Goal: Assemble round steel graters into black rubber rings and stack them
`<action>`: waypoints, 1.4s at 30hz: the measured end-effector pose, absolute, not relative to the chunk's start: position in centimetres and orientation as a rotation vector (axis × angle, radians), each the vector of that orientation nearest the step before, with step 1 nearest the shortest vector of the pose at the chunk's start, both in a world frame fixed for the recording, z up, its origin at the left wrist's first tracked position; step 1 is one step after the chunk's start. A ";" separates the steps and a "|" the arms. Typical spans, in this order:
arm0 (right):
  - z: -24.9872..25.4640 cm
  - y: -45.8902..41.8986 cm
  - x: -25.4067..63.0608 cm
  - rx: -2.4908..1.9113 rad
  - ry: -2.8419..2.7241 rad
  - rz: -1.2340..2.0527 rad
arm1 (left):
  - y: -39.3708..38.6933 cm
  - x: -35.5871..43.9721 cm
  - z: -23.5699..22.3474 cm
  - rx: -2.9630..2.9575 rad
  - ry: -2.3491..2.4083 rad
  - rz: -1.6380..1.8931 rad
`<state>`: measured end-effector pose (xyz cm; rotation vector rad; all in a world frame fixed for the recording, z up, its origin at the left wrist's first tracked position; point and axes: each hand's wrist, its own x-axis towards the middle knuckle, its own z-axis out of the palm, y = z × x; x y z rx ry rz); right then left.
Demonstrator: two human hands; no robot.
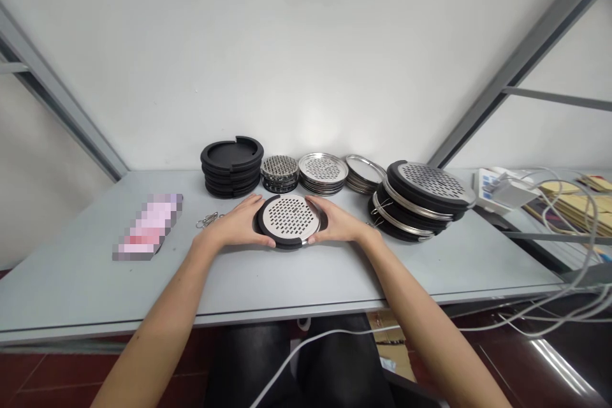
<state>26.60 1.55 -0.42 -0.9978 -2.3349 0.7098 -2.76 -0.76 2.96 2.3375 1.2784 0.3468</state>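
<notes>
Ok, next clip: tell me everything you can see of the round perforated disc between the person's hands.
The round perforated disc is a flat plate of steel-looking metal, punched with rows of small dark holes and edged by a thin bright rim. It sits in a black, rubbery-looking ring that shows most at the near edge. It lies low over the grey table, cupped at the sides by the left hand and right hand.

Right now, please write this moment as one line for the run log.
left hand | right hand | both hold perforated steel-and-black disc | on grey table
</notes>
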 end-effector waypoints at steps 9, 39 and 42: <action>-0.5 1.3 26.3 -1.020 -2.294 0.775 | -0.9 -2.3 3.2 2.313 1.154 0.469; -0.5 1.4 26.3 -0.907 -2.310 0.759 | -1.1 -2.6 3.1 2.303 1.192 0.450; -0.5 1.4 26.3 -0.942 -2.302 0.762 | -1.0 -2.7 2.9 2.291 1.203 0.437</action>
